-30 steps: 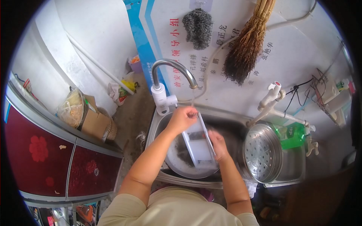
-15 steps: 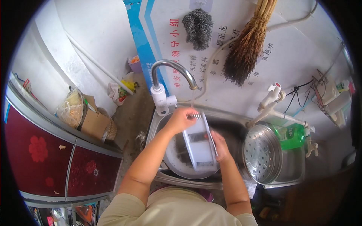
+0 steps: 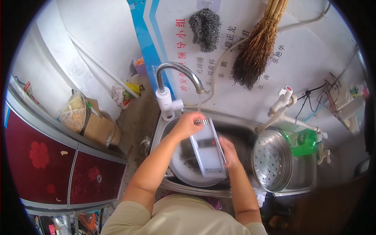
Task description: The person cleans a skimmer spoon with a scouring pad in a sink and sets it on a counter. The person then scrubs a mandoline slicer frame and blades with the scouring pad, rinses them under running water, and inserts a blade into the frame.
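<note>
A white slicer (image 3: 209,158), a long plastic board with a dark slot across its middle, is held tilted over the sink. My right hand (image 3: 229,150) grips its right edge, with the fingers partly behind it. My left hand (image 3: 190,124) is closed at its upper end, where a small ridged silvery part (image 3: 201,122) shows at the fingertips; I cannot tell whether that part belongs to the slicer. Thin water runs from the faucet (image 3: 199,88) onto this end. Beneath lies a wide round basin (image 3: 182,168) with dark bits inside.
The metal sink (image 3: 239,131) surrounds the basin. On its right stand a perforated steamer pan (image 3: 272,160) and a green detergent bottle (image 3: 305,143), beside a white pipe with a tap (image 3: 284,96). A broom (image 3: 254,55) and steel wool (image 3: 205,30) hang on the wall. A dark red cabinet (image 3: 43,160) stands left.
Both hands and the slicer stay in nearly the same place, with only very slight shifts. The water is still running.
</note>
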